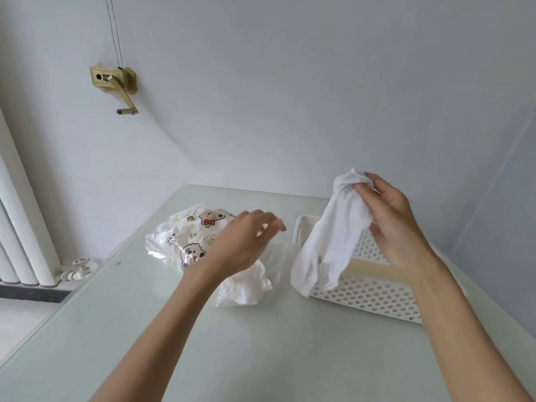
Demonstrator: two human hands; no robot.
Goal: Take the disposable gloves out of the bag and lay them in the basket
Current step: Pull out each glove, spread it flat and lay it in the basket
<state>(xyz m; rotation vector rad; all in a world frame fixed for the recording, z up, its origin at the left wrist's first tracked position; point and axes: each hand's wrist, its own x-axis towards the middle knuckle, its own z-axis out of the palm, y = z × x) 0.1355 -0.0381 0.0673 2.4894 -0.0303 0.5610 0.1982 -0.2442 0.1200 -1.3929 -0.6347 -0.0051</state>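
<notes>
Pale green glass covers the tabletop [145, 329], where a person works through a pack of disposable gloves. At right stands the perforated white basket [362, 297], and what shows of its inside looks bare, though much of it is hidden behind cloth and arm. At left lies the clear bag [185, 239], printed with cartoon animals, its mouth turned toward the basket and a crumpled white mass of remaining gloves [249, 288] plainly visible within. The job, by this evidence, is only starting: one bundle is out and on its way, none can be seen lying in the basket, and a good share waits in the bag. The lifted gloves [327, 239] hang as a soft white drape above the basket's near-left corner, the lower end trailing down across its wall. The right hand [397, 224] has them pinched at the top between thumb and curled fingers, a narrow grip. The left hand [243, 242] hovers over the bag with fingers loosely spread, holding nothing; whether it touches the plastic cannot be told.
</notes>
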